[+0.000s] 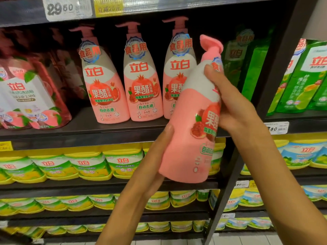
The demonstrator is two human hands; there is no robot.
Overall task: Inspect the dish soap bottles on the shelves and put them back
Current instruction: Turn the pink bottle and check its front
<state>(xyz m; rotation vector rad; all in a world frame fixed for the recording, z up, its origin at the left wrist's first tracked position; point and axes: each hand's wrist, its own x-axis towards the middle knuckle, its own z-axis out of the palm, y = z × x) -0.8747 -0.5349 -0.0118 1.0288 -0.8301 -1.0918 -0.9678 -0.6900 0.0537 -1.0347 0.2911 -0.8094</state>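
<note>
Two hands hold a pink plastic pump bottle (192, 124) tilted before the dark shelf (85, 129): the left hand (157, 156) cupping its base, the right hand (230, 103) clasping its shoulder. Turning it slowly would show the label; a gap beside three matching pink bottles (141, 76) looks free for its return.

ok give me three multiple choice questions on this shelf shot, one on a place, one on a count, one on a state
1. Where are the green packs? A left of the pink row B right of it C on the floor
2. How many pink pump bottles stand on the shelf? A one B three C six
3. The held bottle is: A upright B tilted C lying flat

Key: B, green packs sit right of the row; B, three standing pump bottles; B, the held bottle leans between left hand and right hand.
</note>
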